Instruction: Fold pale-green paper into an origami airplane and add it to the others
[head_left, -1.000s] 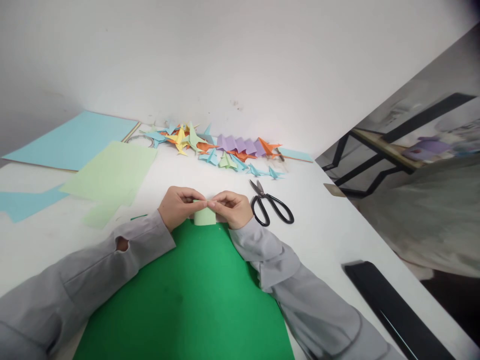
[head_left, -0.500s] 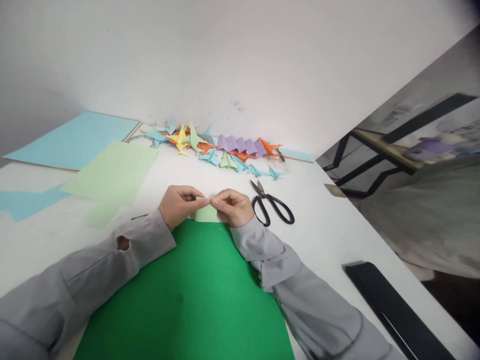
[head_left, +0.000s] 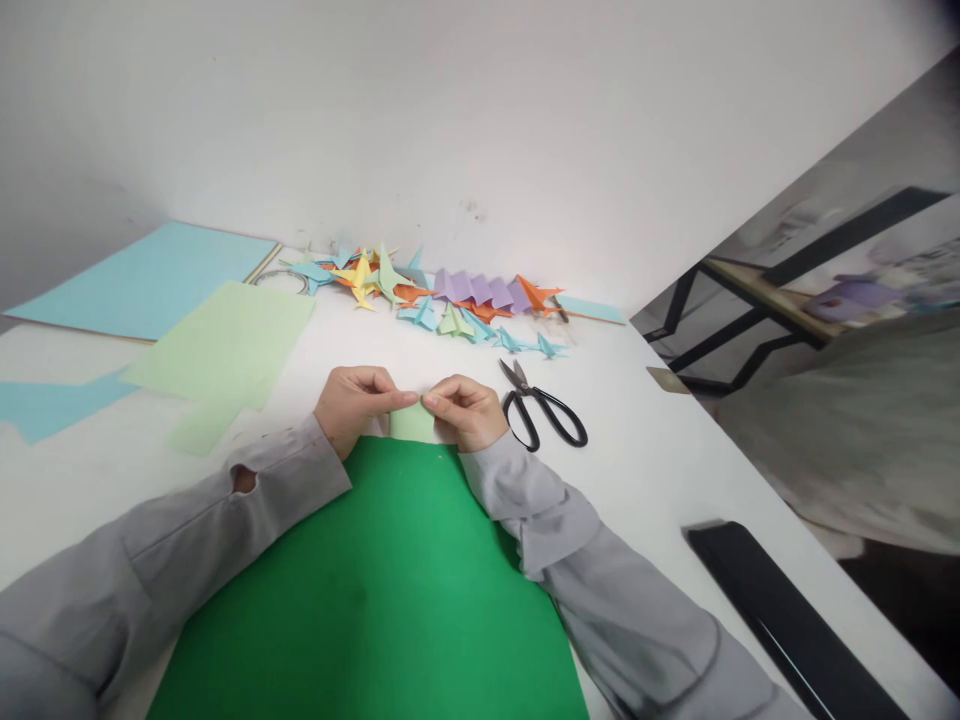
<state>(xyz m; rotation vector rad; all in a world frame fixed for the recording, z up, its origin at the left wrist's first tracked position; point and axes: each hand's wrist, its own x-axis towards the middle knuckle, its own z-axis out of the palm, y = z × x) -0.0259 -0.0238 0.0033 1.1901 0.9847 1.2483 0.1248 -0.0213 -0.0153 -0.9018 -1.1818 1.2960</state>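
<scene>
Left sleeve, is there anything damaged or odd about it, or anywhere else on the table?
Yes. The grey left sleeve has a small hole near the cuff, with skin showing through. Otherwise nothing stands out: both hands pinch the pale green paper, and the scissors lie flat.

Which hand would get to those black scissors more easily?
Probably the right hand: the scissors lie just beside it on the table. The left hand sits farther away, and both pinch the small green paper.
</scene>
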